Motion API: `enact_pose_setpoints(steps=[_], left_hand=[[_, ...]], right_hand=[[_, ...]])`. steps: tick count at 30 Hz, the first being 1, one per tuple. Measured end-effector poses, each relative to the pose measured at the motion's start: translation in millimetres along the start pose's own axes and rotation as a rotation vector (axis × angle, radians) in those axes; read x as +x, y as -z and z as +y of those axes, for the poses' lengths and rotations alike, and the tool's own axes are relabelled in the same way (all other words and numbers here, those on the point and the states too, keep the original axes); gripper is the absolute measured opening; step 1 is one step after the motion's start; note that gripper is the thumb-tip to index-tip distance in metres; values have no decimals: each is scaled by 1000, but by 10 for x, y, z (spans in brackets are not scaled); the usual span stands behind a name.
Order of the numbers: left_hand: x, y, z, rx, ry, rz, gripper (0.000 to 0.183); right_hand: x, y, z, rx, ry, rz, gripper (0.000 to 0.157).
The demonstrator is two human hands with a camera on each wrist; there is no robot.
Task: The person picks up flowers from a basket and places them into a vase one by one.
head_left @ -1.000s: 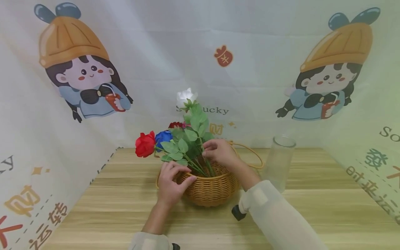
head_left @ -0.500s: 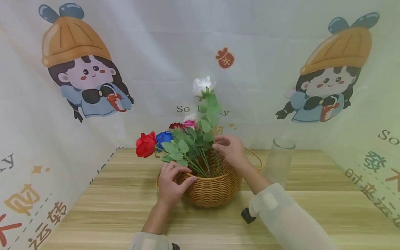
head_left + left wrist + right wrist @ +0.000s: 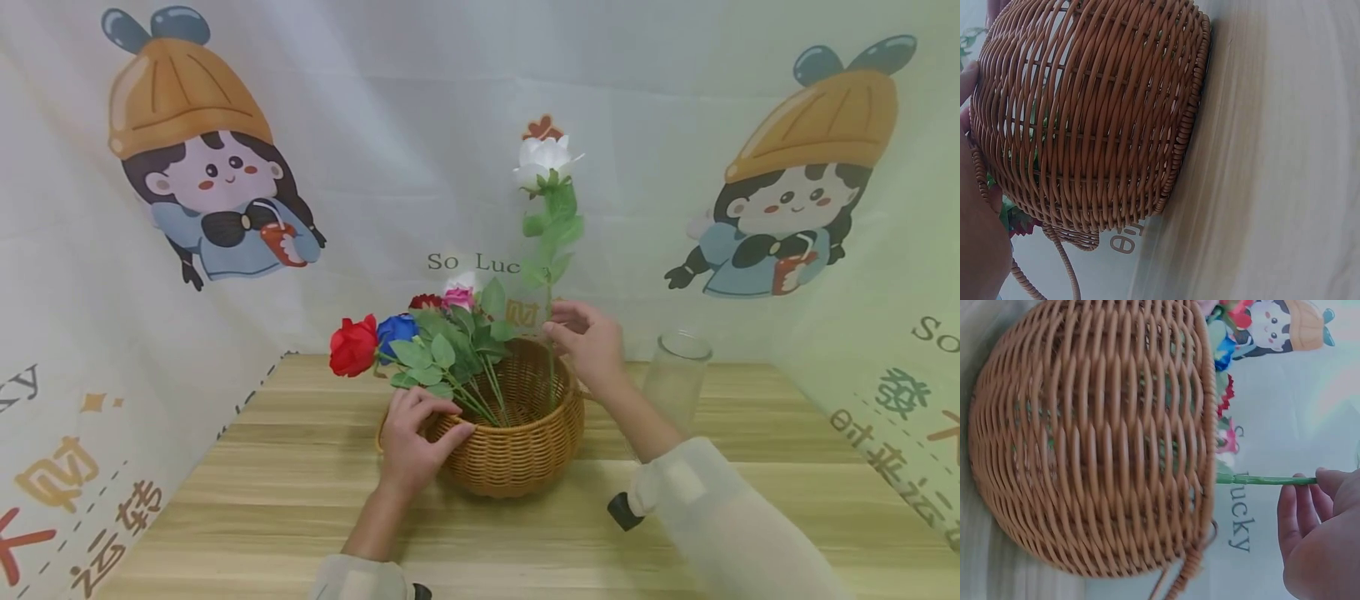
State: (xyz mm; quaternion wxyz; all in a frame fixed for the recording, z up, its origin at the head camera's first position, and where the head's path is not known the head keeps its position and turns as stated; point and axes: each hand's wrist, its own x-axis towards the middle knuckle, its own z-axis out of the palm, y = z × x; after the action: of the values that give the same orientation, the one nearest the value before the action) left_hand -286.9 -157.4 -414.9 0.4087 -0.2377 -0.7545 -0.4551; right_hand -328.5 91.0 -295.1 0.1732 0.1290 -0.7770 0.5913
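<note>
My right hand point(image 3: 596, 346) pinches the stem of a white artificial rose point(image 3: 546, 160), which stands upright above the right side of a round wicker basket point(image 3: 513, 462). The lower end of that stem is inside the basket; in the right wrist view the green stem point(image 3: 1260, 480) rises past the rim into my fingertips. With thumb and fingers, my left hand point(image 3: 412, 446) holds the basket's front-left rim. Leaning left in the basket are a red rose point(image 3: 353, 345), a blue rose point(image 3: 396, 335), a dark red flower point(image 3: 426, 302) and a pink rose point(image 3: 458, 297).
Behind my right forearm stands a clear glass vase point(image 3: 675, 379) on the wooden table point(image 3: 300, 467). A printed white cloth point(image 3: 390, 158) hangs around the back and sides. The basket's thin handle point(image 3: 1063, 262) hangs down at its side.
My right hand has moved right and upward with the white rose, drawing it away from the other flowers and more upright. The left hand and basket have stayed in place.
</note>
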Motion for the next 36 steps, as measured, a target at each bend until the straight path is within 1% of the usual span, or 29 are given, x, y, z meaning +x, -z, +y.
enact_pose_setpoints(steps=[2,6,14,18,25,30,36], left_hand=[[-2,0,-2,0,1,1,20],[-7,-1,-9,3,-8,2,20],[-11,-4,-13,5,-17,7,19],[-7,-4,-9,2,-14,7,20],[-2,-7,-12,1,-15,10,19],[-1,-4,-14,0,-15,9,18],[-2,-2,-16,1,-6,4,18]], right_hand=[[15,55,-23,0,-3,25,32],[56,168,-45,38,6,72,31],[151,376,-107,133,94,213,26],[182,495,-147,114,120,251,27],[201,725,-168,77,145,282,29],[216,875,-179,34,143,316,31],[250,1038,-199,-15,120,360,34]])
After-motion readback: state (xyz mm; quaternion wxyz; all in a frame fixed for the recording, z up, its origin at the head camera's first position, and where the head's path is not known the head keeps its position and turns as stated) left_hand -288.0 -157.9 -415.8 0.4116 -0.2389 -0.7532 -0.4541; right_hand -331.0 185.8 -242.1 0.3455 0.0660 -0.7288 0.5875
